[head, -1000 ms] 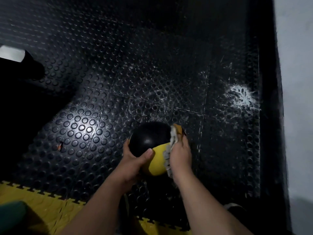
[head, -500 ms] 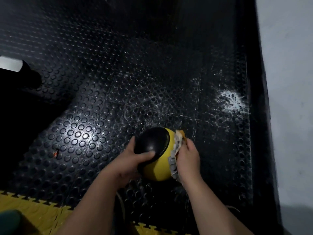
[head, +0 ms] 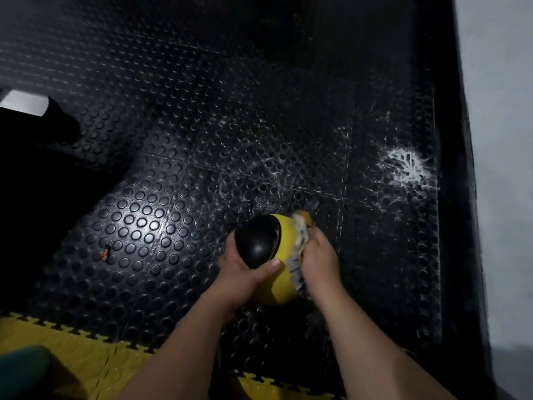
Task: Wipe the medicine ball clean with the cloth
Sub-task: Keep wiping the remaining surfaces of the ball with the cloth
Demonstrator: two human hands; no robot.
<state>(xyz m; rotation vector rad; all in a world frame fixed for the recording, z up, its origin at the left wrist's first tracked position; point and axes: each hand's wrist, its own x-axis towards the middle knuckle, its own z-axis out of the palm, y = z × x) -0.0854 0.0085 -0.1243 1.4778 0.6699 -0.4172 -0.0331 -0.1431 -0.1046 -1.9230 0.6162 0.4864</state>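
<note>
A black and yellow medicine ball (head: 268, 255) is held above the dark studded floor, near the middle of the view. My left hand (head: 240, 269) cups its left and lower side, thumb lying across the black part. My right hand (head: 318, 259) presses a crumpled grey and yellowish cloth (head: 298, 249) against the ball's right, yellow side. The cloth runs in a strip from the ball's top edge down past my palm. The ball's right flank is hidden behind cloth and hand.
Black rubber floor tiles (head: 150, 215) with round studs lie under the ball, with white smears (head: 405, 166) at the right. Yellow interlocking tiles (head: 72, 353) border the near edge. A pale wall (head: 501, 168) rises at the right. A dark object (head: 43, 119) lies at the far left.
The ball has turned in my hands: the black part now faces left and more yellow shows on top and right. My right hand with the cloth stays on the ball's right side.
</note>
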